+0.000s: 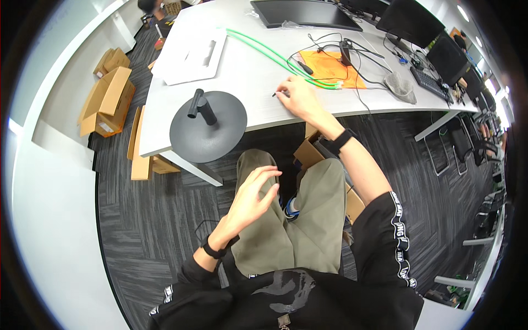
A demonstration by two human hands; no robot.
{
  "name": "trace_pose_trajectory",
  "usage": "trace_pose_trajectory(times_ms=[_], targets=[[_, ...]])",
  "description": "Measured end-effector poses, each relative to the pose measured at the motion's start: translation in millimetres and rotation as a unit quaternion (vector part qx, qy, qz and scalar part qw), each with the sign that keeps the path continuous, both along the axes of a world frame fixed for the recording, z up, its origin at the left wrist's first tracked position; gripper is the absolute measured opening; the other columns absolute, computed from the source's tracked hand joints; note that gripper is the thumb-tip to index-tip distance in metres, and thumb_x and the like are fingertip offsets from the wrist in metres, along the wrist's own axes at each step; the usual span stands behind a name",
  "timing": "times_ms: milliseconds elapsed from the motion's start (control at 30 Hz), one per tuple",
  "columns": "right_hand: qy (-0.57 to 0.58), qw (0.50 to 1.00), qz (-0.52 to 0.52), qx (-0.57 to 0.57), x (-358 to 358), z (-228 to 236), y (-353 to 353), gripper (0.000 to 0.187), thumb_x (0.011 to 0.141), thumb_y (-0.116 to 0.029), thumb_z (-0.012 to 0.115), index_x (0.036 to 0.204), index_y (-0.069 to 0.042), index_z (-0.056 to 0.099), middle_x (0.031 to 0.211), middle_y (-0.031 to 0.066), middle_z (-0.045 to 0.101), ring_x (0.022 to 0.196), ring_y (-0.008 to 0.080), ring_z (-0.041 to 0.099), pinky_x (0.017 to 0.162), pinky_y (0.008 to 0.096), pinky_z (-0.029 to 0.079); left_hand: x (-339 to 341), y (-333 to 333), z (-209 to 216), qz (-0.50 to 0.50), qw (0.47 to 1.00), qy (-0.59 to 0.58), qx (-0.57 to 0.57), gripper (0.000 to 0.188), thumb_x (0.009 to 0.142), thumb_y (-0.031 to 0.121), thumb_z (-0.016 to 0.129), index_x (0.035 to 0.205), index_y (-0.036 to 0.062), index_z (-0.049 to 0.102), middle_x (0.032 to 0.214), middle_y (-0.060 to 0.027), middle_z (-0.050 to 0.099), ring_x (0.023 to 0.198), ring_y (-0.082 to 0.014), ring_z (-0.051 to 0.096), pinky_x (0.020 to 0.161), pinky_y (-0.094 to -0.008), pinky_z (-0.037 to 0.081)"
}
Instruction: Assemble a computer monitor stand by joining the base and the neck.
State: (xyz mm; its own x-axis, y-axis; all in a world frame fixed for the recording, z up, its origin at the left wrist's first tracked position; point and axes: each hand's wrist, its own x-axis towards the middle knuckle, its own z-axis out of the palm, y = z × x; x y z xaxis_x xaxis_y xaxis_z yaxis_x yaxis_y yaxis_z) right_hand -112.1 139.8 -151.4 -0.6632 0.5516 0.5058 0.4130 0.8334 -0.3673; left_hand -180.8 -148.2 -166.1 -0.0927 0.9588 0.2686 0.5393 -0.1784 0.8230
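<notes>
Over my left thigh hovers my left hand (pixel 254 199), fingers spread and nothing in it. My right hand (pixel 300 100) rests at the table's front edge, fingers closed around a small, thin black piece (pixel 274 95); its kind is too small to tell. Left of that hand, a round black stand base (pixel 212 140) with a short black post (pixel 207 111) lies at the table's front left corner, partly past the edge. Two bright green cables (pixel 264 50) run behind my right hand to an orange sheet (pixel 336 70), where black cables (pixel 358 54) are tangled.
A white panel with a slot (pixel 187 60) lies on the table (pixel 258 82) at the back left. A dark flat screen (pixel 305 14) lies farther back. Mesh pouch (pixel 400 88), keyboard (pixel 430 83) and monitors (pixel 410 23) are at the right. Cardboard boxes (pixel 113 102) stand on the floor at left.
</notes>
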Motion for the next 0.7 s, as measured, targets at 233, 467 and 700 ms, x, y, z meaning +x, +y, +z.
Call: trace_pose_trajectory(times_ms=[233, 467, 700], targets=[[0.056, 0.998, -0.024, 0.005, 14.7, 4.0, -12.3, 0.016, 0.084, -0.011, 0.067, 0.098, -0.004, 0.069, 0.099, 0.0136, 0.060, 0.103, 0.0318, 0.057, 0.088, 0.0419, 0.048, -36.5, -31.3, 14.2, 0.189, 0.974, 0.076, 0.098, 0.032, 0.083, 0.006, 0.071, 0.114, 0.0047, 0.065, 0.128, -0.0139, 0.060, 0.120, -0.0314, 0.055, 0.104, -0.0404, 0.043], [0.108, 0.993, 0.015, 0.040, 99.9, -37.3, -93.9, 0.030, 0.081, 0.000, 0.065, 0.111, -0.005, 0.063, 0.112, 0.0127, 0.056, 0.102, 0.0325, 0.055, 0.087, 0.0410, 0.046, -94.5, -10.0, 25.6, 0.296, 0.948, 0.054, 0.108, 0.084, 0.087, 0.015, 0.073, 0.154, 0.0054, 0.024, 0.147, -0.0205, 0.043, 0.138, -0.0324, 0.041, 0.116, -0.0453, 0.031], [0.068, 0.995, 0.072, -0.032, 124.8, -69.6, -124.3, 0.034, 0.083, -0.001, 0.065, 0.116, -0.003, 0.061, 0.111, 0.0130, 0.056, 0.097, 0.0312, 0.055, 0.085, 0.0405, 0.047, -96.1, 27.1, 30.3, 0.292, 0.946, 0.004, 0.138, 0.085, 0.092, 0.018, 0.070, 0.156, 0.0091, 0.016, 0.150, -0.0249, 0.034, 0.136, -0.0318, 0.043, 0.108, -0.0452, 0.042]])
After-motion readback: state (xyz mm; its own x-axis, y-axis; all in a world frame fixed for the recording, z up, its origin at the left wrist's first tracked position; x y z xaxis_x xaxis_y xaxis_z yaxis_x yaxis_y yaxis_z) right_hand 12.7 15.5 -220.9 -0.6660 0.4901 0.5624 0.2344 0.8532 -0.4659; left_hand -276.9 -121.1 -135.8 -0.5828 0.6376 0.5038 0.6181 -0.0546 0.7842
